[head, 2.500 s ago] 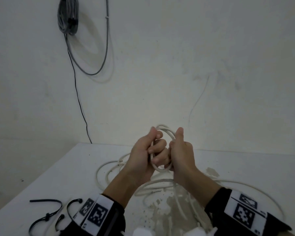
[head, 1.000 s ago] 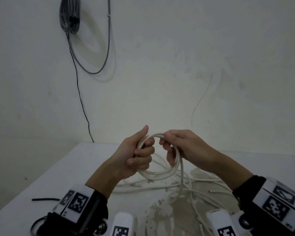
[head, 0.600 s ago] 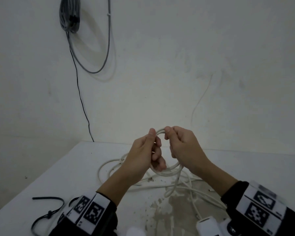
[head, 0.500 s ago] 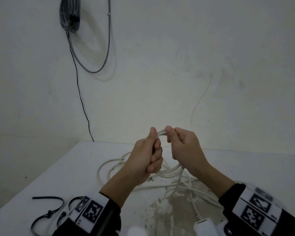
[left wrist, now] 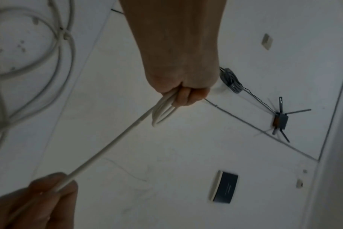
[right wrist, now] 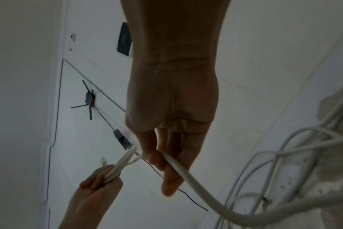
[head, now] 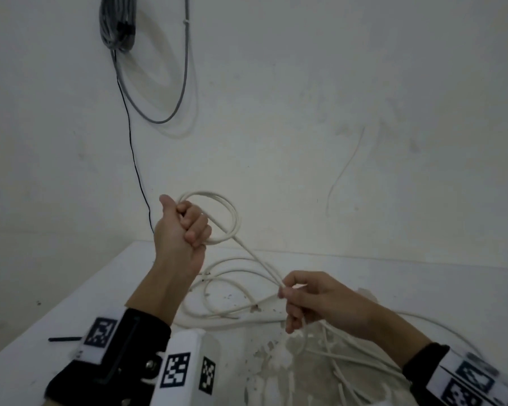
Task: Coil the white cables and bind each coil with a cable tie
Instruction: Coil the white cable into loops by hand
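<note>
My left hand (head: 185,227) is raised above the table and grips a small coil of white cable (head: 229,218), a few loops bunched in its fist (left wrist: 184,94). From the coil a taut strand (head: 255,256) runs down and to the right to my right hand (head: 288,291), which pinches the cable between thumb and fingers (right wrist: 162,164). The remaining white cable (head: 226,288) lies in loose loops on the white table (head: 71,303). A black cable tie (head: 65,339) shows partly at the left, beside my left sleeve.
The table meets a white wall at the back and left. A grey cable bundle (head: 118,22) hangs on the wall, with a thin black wire (head: 135,159) running down to the table corner. The table surface is chipped and stained near the front (head: 279,356).
My hands were together at the coil; now the right hand has slid down and to the right along the cable, drawing a strand taut, while the left has lifted the coil up and left.
</note>
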{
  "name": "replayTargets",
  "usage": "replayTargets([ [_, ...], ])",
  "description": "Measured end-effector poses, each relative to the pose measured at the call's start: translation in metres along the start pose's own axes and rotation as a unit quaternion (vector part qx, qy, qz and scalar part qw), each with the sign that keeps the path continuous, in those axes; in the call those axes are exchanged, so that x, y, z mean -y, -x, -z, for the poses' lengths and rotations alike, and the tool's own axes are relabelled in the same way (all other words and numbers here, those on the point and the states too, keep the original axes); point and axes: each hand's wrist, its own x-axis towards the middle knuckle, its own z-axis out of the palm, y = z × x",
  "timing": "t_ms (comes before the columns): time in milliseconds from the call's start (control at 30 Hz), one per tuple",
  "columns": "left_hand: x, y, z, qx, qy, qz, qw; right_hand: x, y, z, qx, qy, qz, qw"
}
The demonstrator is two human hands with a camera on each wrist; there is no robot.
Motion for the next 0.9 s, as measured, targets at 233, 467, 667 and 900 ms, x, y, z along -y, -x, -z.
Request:
replayTargets([
  [233, -0.008, -0.001, 0.009, -0.002, -0.001, -0.019, 1.0, -0.003, 0.001, 0.012, 0.071, 0.098, -0.107, 0.987],
  [467, -0.001, 0.008, 0.004, 0.056, -0.124, -0.002, 0.991, -0.006, -0.017, 0.009, -0.266, 0.231, 0.132, 0.927],
  [667, 0.026, 0.017, 0.001, 0.167, -0.369, -0.096, 0.909, 0.017, -0.021, -0.011, -0.2, 0.387, 0.321, 0.841],
  [900, 0.042, 0.032, 0.006, 0.271, -0.486, 0.033, 0.83, 0.058, -0.023, 0.006, -0.259, 0.422, 0.373, 0.785],
])
